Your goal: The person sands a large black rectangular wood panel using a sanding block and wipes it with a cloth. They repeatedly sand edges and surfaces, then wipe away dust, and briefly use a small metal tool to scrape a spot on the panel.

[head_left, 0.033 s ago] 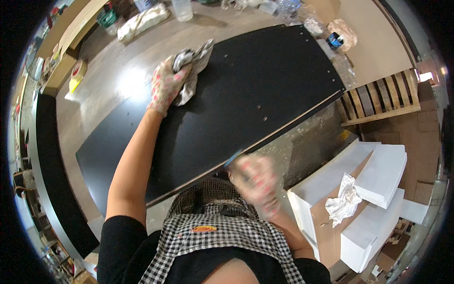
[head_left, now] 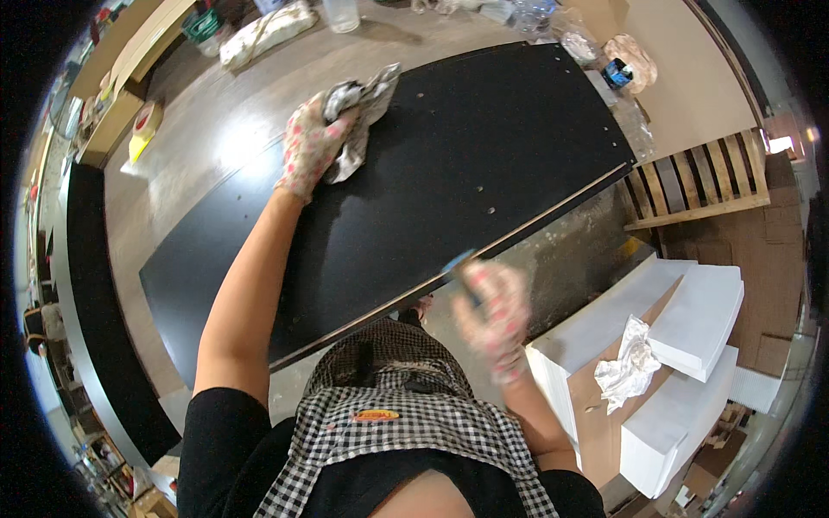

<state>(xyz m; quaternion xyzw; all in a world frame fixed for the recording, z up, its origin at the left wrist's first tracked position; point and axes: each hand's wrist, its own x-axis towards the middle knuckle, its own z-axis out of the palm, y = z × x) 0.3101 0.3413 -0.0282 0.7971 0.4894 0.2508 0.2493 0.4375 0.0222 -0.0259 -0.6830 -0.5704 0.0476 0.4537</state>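
A large black panel (head_left: 414, 198), dotted with small holes, lies across the worktable. My left hand (head_left: 313, 142), in a pale glove with pink dots, rests over the panel's far side and grips a crumpled grey-white rag (head_left: 367, 121). At the near edge my right hand (head_left: 495, 311), gloved the same way, is closed round a small tool with a blue end (head_left: 459, 261). That blue end meets the panel's bare brownish edge. Motion smears this hand, so the tool's exact kind cannot be made out.
Beyond the panel, on the worktable (head_left: 207, 147), are a white bundle (head_left: 268, 34), a clear cup (head_left: 341, 15) and plastic wrapping (head_left: 574, 39). A tape roll (head_left: 145, 121) sits at left. White stacked boards (head_left: 691, 319) with a crumpled cloth (head_left: 629, 367) stand at right, near a slatted wooden pallet (head_left: 699, 177).
My right hand has moved right and slightly away from me along the panel's near edge, with the blue-ended tool. My left hand keeps its grip on the rag at nearly the same spot.
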